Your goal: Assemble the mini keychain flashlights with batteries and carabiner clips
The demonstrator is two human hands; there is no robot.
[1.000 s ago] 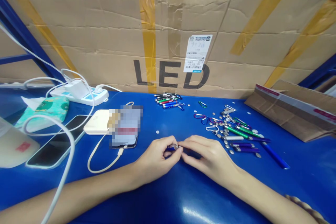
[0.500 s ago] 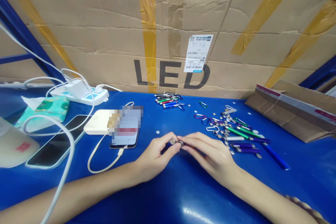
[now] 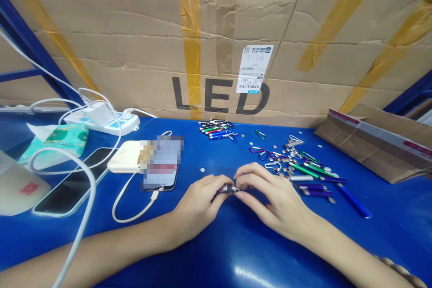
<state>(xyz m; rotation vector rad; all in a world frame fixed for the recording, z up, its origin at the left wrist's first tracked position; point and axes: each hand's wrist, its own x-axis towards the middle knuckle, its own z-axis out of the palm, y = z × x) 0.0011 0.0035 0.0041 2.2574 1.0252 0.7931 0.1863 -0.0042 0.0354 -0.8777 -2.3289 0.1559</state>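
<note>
My left hand (image 3: 199,202) and my right hand (image 3: 270,195) meet at the middle of the blue table (image 3: 216,252). Both pinch a small blue keychain flashlight (image 3: 227,189) between their fingertips, the left on its body, the right at its silver end. To the right lies a loose pile of flashlight tubes, carabiner clips and button cells (image 3: 300,166). A tidy bunch of finished flashlights (image 3: 216,128) lies farther back near the cardboard.
A big cardboard box marked LED (image 3: 219,45) walls off the back. At left are a power strip (image 3: 104,119), white cables (image 3: 84,180), a tissue pack (image 3: 57,141), a phone (image 3: 72,182), a power bank (image 3: 126,156) and a second phone (image 3: 160,164). A flattened carton (image 3: 374,144) lies at right.
Both hands have curled tighter around the small flashlight, and the right fingers have shifted over its end. The hands stay in the same spot on the table.
</note>
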